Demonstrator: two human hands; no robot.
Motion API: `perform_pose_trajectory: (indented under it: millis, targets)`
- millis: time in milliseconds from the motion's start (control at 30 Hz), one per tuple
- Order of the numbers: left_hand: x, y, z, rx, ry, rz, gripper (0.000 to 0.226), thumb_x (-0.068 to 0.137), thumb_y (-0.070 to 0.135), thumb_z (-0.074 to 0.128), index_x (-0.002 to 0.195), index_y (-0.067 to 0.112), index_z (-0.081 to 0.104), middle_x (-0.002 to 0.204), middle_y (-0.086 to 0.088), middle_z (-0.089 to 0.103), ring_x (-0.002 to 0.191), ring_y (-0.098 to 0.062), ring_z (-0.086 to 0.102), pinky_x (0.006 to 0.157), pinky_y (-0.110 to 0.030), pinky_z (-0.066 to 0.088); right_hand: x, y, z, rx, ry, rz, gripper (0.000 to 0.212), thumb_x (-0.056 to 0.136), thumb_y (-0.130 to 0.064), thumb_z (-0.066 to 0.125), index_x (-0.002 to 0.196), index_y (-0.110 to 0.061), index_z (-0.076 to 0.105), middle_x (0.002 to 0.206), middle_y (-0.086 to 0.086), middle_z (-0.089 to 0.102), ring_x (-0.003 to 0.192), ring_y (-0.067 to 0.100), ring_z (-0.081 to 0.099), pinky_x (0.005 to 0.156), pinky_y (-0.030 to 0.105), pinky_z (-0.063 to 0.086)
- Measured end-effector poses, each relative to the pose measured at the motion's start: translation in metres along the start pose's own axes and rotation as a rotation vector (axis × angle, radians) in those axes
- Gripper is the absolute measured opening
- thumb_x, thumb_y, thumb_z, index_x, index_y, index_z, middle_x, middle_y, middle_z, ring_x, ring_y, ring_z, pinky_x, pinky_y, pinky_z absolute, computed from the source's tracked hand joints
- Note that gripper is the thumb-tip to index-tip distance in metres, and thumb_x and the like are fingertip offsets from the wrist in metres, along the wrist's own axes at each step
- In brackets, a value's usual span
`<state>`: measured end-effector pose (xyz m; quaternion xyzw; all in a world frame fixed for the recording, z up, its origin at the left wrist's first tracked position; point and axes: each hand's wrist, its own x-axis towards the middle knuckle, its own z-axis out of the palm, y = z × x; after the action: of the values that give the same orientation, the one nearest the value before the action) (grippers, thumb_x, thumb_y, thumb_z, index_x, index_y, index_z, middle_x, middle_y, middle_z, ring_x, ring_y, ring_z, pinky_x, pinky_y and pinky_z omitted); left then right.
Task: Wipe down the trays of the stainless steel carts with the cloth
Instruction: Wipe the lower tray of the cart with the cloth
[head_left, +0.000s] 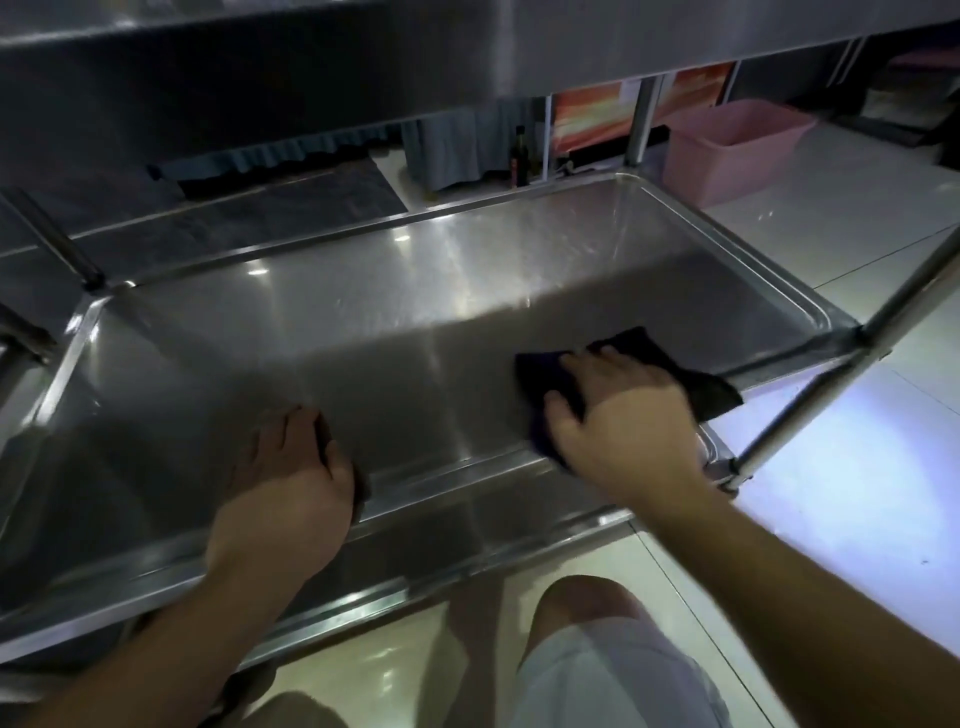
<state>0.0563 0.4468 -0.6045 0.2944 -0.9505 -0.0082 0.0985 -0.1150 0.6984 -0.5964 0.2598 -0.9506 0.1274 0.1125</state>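
Right hand (618, 415), fingers spread flat, presses the dark blue-black cloth (639, 374) near the front right corner of the shallow stainless steel cart tray (363, 312); unwiped length runs leftward, where left hand (291, 467) rests flat.

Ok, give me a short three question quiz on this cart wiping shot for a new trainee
1. True or false: the cloth lies at the left end of the tray.
2. Which hand presses on the cloth? A) left hand B) right hand C) both
3. Fill in: beyond the cart, on the floor, stands a pink ____.

Key
1. False. It lies toward the right end, near the front rim.
2. B. The left hand only rests on the tray floor by the front rim, away from the cloth.
3. Tub.
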Motion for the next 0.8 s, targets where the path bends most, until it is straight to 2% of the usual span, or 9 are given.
perform_pose_trajectory:
  millis: [67, 167, 300, 367, 467, 600, 667, 800]
  targets:
    - [-0.002, 0.004, -0.003, -0.037, 0.048, -0.012, 0.046, 0.097, 0.029, 0.038, 0.122, -0.003, 0.06, 0.121, -0.025, 0.06, 0.111, -0.045, 0.056, 0.093, -0.055, 0.044, -0.016, -0.042, 0.005, 0.057, -0.025, -0.099, 0.054, 0.091, -0.053, 0.043, 0.126, -0.022, 0.071, 0.127, -0.001, 0.072, 0.126, 0.022, 0.061, 0.1, 0.041, 0.047]
    - [-0.004, 0.007, -0.006, -0.086, 0.05, -0.018, 0.047, 0.096, 0.031, 0.036, 0.12, -0.001, 0.06, 0.121, -0.025, 0.06, 0.112, -0.044, 0.056, 0.094, -0.054, 0.046, -0.029, -0.076, 0.01, 0.114, -0.068, -0.227, 0.052, 0.093, -0.055, 0.043, 0.128, -0.028, 0.07, 0.132, -0.01, 0.069, 0.132, 0.014, 0.056, 0.108, 0.04, 0.043]
    - [-0.002, 0.002, -0.002, -0.095, 0.026, 0.012, 0.052, 0.097, 0.031, 0.035, 0.126, -0.004, 0.06, 0.126, -0.027, 0.059, 0.117, -0.046, 0.056, 0.099, -0.056, 0.048, -0.023, -0.055, 0.007, 0.073, -0.094, -0.338, 0.05, 0.092, -0.057, 0.045, 0.128, -0.031, 0.069, 0.131, -0.012, 0.069, 0.129, 0.014, 0.058, 0.107, 0.037, 0.043]
    - [-0.001, -0.001, -0.001, -0.069, 0.014, 0.032, 0.052, 0.096, 0.03, 0.037, 0.127, -0.005, 0.061, 0.126, -0.028, 0.061, 0.115, -0.047, 0.056, 0.1, -0.056, 0.047, -0.014, -0.024, 0.003, 0.062, -0.074, -0.28, 0.051, 0.092, -0.056, 0.042, 0.129, -0.031, 0.068, 0.131, -0.009, 0.07, 0.129, 0.017, 0.06, 0.105, 0.037, 0.046]
    - [0.0, -0.001, -0.003, -0.062, -0.001, 0.023, 0.051, 0.096, 0.03, 0.037, 0.126, -0.003, 0.061, 0.125, -0.026, 0.061, 0.114, -0.045, 0.056, 0.097, -0.055, 0.048, 0.0, 0.019, -0.01, 0.016, -0.006, -0.04, 0.051, 0.094, -0.053, 0.038, 0.13, -0.03, 0.067, 0.126, 0.001, 0.072, 0.122, 0.023, 0.063, 0.097, 0.037, 0.049]
    - [0.0, 0.001, 0.0, -0.054, 0.014, 0.019, 0.051, 0.096, 0.03, 0.039, 0.126, -0.004, 0.062, 0.13, -0.027, 0.061, 0.119, -0.046, 0.055, 0.101, -0.057, 0.045, 0.007, 0.016, -0.011, -0.037, 0.012, 0.137, 0.043, 0.097, -0.048, 0.041, 0.128, -0.031, 0.065, 0.116, 0.002, 0.073, 0.109, 0.028, 0.065, 0.09, 0.039, 0.049]
    - [0.0, 0.0, 0.001, -0.072, 0.01, 0.008, 0.053, 0.096, 0.031, 0.035, 0.126, -0.004, 0.061, 0.132, -0.026, 0.059, 0.124, -0.045, 0.052, 0.104, -0.056, 0.042, 0.007, 0.0, -0.006, -0.038, -0.005, 0.166, 0.041, 0.098, -0.049, 0.041, 0.129, -0.034, 0.063, 0.117, -0.001, 0.072, 0.111, 0.026, 0.063, 0.093, 0.04, 0.049]
    - [-0.001, -0.002, 0.001, -0.073, -0.007, 0.028, 0.062, 0.095, 0.034, 0.027, 0.133, -0.005, 0.057, 0.142, -0.026, 0.054, 0.132, -0.045, 0.048, 0.111, -0.055, 0.036, -0.001, -0.039, 0.007, -0.031, -0.057, 0.14, 0.059, 0.095, -0.058, 0.03, 0.14, -0.034, 0.058, 0.141, -0.007, 0.063, 0.137, 0.019, 0.051, 0.113, 0.042, 0.039]
